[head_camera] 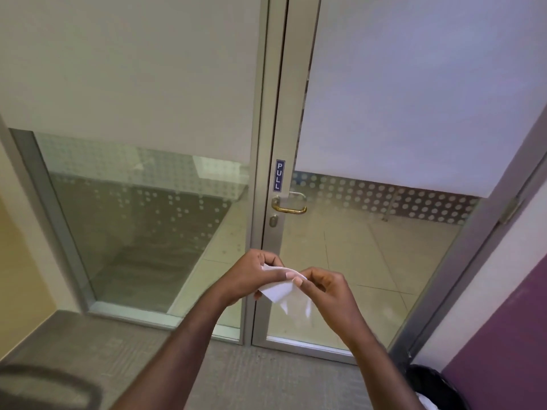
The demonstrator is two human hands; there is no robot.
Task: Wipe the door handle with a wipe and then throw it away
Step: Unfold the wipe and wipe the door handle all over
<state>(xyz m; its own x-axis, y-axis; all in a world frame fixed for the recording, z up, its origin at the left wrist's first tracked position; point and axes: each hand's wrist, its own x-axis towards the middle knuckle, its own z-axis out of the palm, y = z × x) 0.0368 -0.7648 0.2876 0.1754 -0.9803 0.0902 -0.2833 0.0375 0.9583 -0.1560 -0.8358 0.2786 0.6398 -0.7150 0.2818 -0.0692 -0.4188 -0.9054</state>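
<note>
A brass lever door handle (291, 208) sits on the grey metal frame of a glass door, just under a blue PULL sticker (280, 175). Well below the handle, both hands hold a white wipe (279, 291) between them. My left hand (251, 276) grips its left side and my right hand (325, 291) pinches its right edge with the fingertips. The wipe hangs partly folded, with corners pointing down. Neither hand touches the handle.
A round keyhole (273, 221) sits below the handle. A fixed glass panel (142, 220) with frosted dots stands to the left. A black bin with a liner (435, 386) stands at the bottom right by a purple wall (503, 335). A dark blurred object (44, 386) fills the bottom left.
</note>
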